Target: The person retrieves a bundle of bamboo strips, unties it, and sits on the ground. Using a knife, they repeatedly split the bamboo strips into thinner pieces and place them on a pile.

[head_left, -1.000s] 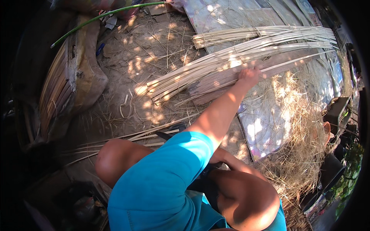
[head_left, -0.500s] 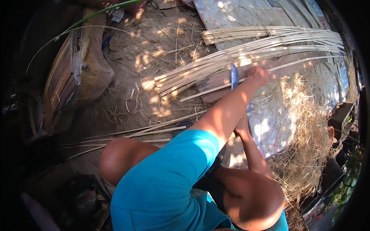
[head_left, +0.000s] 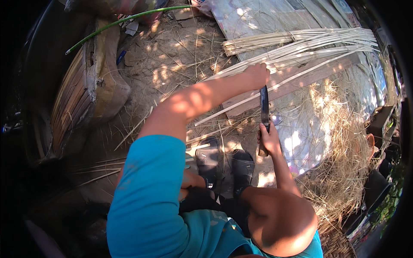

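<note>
A knife (head_left: 264, 105) with a long dark blade and a wooden handle points away from me. My right hand (head_left: 270, 138) is wrapped round it where the blade meets the handle. Just beyond the blade tip, my left hand (head_left: 257, 76) is closed, knuckles up, above the pale split strips; whatever its fingers hold is hidden. Under and beyond it lies a fanned bundle of pale strips (head_left: 297, 49). One single strip (head_left: 232, 105) lies apart on a brown wooden board (head_left: 297, 84), passing close to the blade.
Fine shavings (head_left: 340, 142) are heaped on a printed sheet (head_left: 297, 133) at right. A bundle of darker slats (head_left: 71, 99) stands at left, below a green stalk (head_left: 124, 20). More strips lie near my feet (head_left: 243, 165); litter covers the dirt ground (head_left: 176, 47).
My left hand has moved left, from above the board to near the blade tip, its forearm swinging left. The knife and right hand now show fully. The green stalk appears lower in view.
</note>
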Demonstrator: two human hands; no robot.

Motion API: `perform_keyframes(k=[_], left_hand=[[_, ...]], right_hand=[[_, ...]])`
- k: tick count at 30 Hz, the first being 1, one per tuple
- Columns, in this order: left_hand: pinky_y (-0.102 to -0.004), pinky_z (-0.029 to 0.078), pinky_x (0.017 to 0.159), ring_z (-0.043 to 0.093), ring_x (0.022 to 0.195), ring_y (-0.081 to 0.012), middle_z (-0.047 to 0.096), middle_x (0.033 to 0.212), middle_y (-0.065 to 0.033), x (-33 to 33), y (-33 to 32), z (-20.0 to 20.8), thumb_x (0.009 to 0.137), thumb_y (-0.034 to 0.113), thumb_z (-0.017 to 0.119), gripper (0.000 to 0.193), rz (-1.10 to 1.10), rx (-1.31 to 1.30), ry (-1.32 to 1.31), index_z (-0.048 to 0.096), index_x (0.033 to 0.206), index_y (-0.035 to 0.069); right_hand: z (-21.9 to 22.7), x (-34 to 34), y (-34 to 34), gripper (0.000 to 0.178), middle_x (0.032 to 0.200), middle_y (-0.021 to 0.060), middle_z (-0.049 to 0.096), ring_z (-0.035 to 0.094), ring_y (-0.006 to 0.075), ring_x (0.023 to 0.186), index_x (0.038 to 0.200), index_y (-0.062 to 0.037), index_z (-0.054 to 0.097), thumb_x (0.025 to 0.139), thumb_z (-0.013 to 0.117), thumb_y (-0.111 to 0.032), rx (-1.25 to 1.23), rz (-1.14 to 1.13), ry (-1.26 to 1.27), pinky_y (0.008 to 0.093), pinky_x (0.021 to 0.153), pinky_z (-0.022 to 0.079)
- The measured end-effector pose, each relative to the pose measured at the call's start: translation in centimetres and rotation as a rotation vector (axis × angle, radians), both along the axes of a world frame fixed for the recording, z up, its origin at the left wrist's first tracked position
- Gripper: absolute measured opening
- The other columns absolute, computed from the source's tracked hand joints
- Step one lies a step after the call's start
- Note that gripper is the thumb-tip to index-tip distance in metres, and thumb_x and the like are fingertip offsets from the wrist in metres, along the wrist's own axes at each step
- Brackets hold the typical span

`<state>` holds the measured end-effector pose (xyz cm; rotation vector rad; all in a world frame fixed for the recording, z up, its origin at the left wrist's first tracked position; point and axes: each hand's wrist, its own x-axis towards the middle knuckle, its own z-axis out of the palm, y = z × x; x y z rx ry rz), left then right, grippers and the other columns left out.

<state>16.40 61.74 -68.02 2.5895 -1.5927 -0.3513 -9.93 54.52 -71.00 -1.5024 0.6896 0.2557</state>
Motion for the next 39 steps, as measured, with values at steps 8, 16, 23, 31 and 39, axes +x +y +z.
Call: perform_keyframes(k=[8, 16, 23, 31, 39], left_hand=[[-0.0329, 0.057, 0.072, 0.067, 0.077, -0.0181, 0.071, 0.09, -0.0101, -8.1, 27.5, -0.2, 0.106, 0.033, 0.054, 0.038, 0.669, 0.071, 1.377, 0.062, 0.12, -0.002], [-0.0289, 0.052, 0.082, 0.06, 0.082, -0.0103, 0.06, 0.087, -0.0004, -4.5, 23.0, 5.2, 0.108, 0.027, 0.052, 0.026, 0.537, -0.626, 1.116, 0.061, 0.099, 0.004], [-0.0349, 0.054, 0.083, 0.064, 0.086, -0.0198, 0.065, 0.092, -0.012, -9.5, 24.0, 2.3, 0.107, 0.033, 0.049, 0.039, 0.55, -0.203, 0.506, 0.05, 0.13, 0.001], [-0.0259, 0.039, 0.051, 0.043, 0.058, -0.0078, 0.048, 0.07, 0.0036, -11.7, 24.1, -2.7, 0.108, 0.037, 0.048, 0.036, 0.796, -0.28, 1.391, 0.061, 0.094, 0.007], [-0.0257, 0.037, 0.05, 0.042, 0.057, -0.007, 0.048, 0.065, 0.0046, -12.7, 27.7, -4.5, 0.106, 0.041, 0.052, 0.038, 0.863, -0.237, 1.335, 0.06, 0.085, 0.01]], right_hand=[[-1.2, 0.2, -1.2, 0.041, 0.073, 0.0047, 0.061, 0.06, 0.0123, 0.06, 0.129, 0.0004, 0.048, 0.101, 0.06, -0.028, -0.09, 0.069, 0.036, 0.0298, 0.053, 0.052], [0.8, 0.1, -0.9, 0.057, 0.096, 0.0335, 0.068, 0.064, 0.0526, 0.101, 0.138, 0.0012, 0.043, 0.099, 0.056, -0.039, -0.62, 0.342, 0.089, 0.0541, 0.09, 0.05], [4.3, -1.3, -1.2, 0.061, 0.114, 0.0299, 0.057, 0.063, 0.0499, 0.102, 0.141, -0.007, 0.043, 0.089, 0.069, -0.025, -0.822, 0.553, -0.176, 0.054, 0.084, 0.054], [1.5, -0.8, -1.1, 0.046, 0.1, 0.0309, 0.064, 0.066, 0.0505, 0.083, 0.129, -0.0051, 0.047, 0.106, 0.044, -0.045, -0.971, 0.551, -0.117, 0.0575, 0.073, 0.055], [2.2, 2.0, -15.3, 0.037, 0.076, 0.0253, 0.065, 0.067, 0.0446, 0.071, 0.117, -0.0041, 0.056, 0.105, 0.049, -0.038, -1.168, 0.153, 0.028, 0.052, 0.058, 0.053]])
